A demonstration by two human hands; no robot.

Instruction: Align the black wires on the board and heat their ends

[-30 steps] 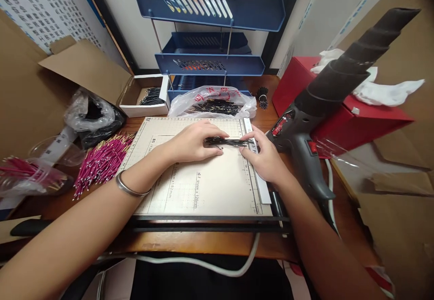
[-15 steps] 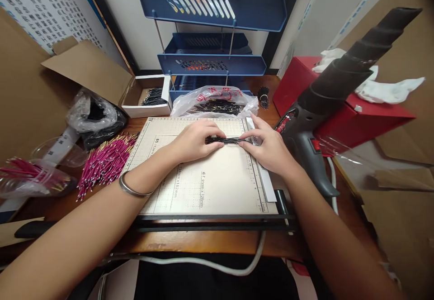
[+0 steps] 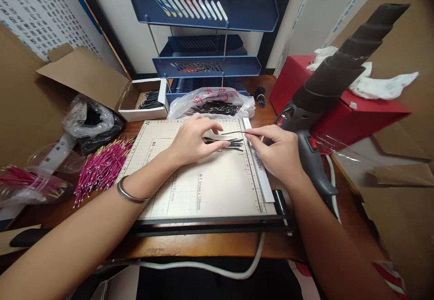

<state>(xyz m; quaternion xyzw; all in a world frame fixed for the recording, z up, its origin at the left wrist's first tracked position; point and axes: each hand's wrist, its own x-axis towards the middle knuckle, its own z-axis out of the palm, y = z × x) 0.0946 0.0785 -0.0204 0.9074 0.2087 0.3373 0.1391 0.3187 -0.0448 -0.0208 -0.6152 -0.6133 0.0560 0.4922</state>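
A bundle of thin black strands [image 3: 233, 144] lies on the cream paper cutter board [image 3: 183, 191], near its right side. My left hand [image 3: 198, 140] is curved around the left end of this bundle, with its thumb along the near side and its fingertips raised a little apart from the thumb. Between the thumb and index finger of my right hand [image 3: 273, 148] is the end of a single black strand [image 3: 233, 132], which points left toward my left hand, just above the bundle. The white strip [image 3: 259, 164] of the cutter runs below my right hand.
Magenta strands [image 3: 101, 169] are piled left of the board. Behind it stand a plastic bag of black strands [image 3: 217, 107], a white box [image 3: 144, 112] and a blue rack [image 3: 206, 67]. A dark heat gun [image 3: 313, 155] and a red box [image 3: 369, 114] are on the right.
My right hand has moved off the bundle, slightly right, and now pinches one strand apart from it. The fingers of my left hand have lifted and parted, and the bundle's right end has spread.
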